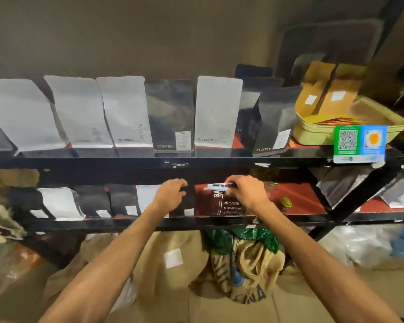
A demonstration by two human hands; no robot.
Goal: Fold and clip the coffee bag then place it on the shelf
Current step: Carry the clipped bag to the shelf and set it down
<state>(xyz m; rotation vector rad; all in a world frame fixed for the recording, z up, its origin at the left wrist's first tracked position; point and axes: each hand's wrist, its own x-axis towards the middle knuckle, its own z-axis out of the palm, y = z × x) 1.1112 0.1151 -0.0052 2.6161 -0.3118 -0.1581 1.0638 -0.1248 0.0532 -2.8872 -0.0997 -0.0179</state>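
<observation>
A dark brown coffee bag (216,203) with white lettering stands on the lower shelf (299,199), its top folded over and held by a light blue clip (216,187). My right hand (247,193) grips the bag's top right corner at the clip. My left hand (173,193) rests on the top of a black bag (187,201) just left of it, fingers curled over that bag's edge. Whether the left hand grips that bag or only touches it I cannot tell.
The upper shelf (196,160) holds a row of white and black coffee bags, a green tray (317,134) with brown paper bags and a QR-code sign (359,143). More bags line the lower shelf at left. Burlap sacks (243,271) lie on the floor below.
</observation>
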